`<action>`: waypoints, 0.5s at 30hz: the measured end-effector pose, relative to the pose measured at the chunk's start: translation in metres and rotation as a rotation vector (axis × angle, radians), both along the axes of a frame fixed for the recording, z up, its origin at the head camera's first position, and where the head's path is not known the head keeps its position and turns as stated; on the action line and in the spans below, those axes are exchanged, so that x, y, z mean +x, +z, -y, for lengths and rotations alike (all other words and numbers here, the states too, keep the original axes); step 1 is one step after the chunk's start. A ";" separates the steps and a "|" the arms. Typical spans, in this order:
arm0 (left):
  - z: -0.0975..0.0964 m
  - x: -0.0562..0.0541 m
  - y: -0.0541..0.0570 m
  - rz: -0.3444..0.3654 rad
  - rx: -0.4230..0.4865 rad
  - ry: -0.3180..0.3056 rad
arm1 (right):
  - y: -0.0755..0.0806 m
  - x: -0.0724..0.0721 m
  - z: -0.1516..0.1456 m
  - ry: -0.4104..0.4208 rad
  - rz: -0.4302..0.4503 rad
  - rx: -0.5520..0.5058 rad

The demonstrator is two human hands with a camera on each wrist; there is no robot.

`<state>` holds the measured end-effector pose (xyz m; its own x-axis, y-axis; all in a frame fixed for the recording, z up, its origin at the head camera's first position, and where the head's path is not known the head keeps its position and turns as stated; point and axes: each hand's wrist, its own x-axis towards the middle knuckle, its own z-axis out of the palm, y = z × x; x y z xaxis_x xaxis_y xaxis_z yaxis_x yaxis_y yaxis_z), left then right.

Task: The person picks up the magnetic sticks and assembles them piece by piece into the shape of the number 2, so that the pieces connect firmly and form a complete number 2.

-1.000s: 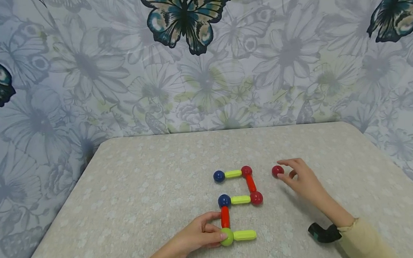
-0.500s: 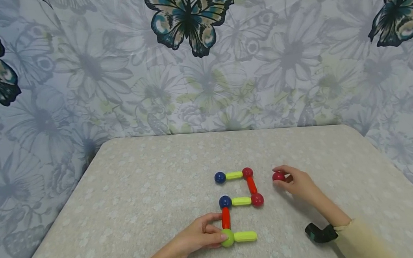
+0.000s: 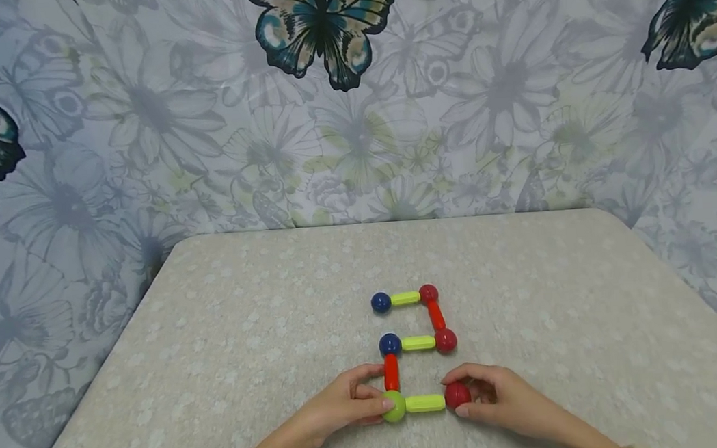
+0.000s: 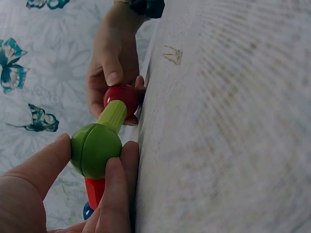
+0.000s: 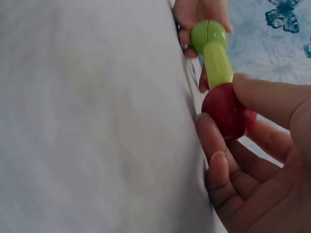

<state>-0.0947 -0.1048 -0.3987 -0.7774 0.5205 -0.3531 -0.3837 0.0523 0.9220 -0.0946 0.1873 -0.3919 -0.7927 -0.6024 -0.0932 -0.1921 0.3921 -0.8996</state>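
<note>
My left hand (image 3: 351,401) pinches a green ball (image 3: 395,406) at the near left corner of a chain of balls and rods. My right hand (image 3: 505,401) grips a red ball (image 3: 457,396), which touches the right end of a yellow-green rod (image 3: 425,403). From the green ball a red rod (image 3: 391,373) leads up to a blue ball (image 3: 390,344). In the left wrist view the green ball (image 4: 96,150) sits between thumb and fingers. The right wrist view has the red ball (image 5: 228,110) held by the fingertips against the rod (image 5: 217,64).
Farther along, the chain continues with a yellow-green rod (image 3: 418,344), a red ball (image 3: 446,340), a red rod (image 3: 436,314), another red ball (image 3: 428,294), a yellow-green rod (image 3: 405,298) and a blue ball (image 3: 381,302). A pale patterned cloth covers the table (image 3: 247,313); a butterfly-print curtain (image 3: 360,148) hangs behind.
My right hand has taken hold of the loose red ball and brought it toward me and left, against the rod's free end. The left hand keeps its grip on the green ball.
</note>
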 end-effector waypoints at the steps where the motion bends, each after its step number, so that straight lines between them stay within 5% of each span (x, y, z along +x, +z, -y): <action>1: 0.000 0.000 0.001 0.000 0.001 -0.001 | -0.001 0.000 0.001 0.000 -0.001 -0.009; 15: 0.001 0.002 0.002 -0.110 -0.061 -0.009 | -0.004 0.000 0.004 0.016 -0.007 -0.060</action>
<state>-0.0927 -0.1055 -0.3971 -0.8087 0.5077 -0.2971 -0.2800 0.1120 0.9534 -0.0951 0.1831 -0.3954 -0.7834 -0.6195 -0.0509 -0.2047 0.3344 -0.9199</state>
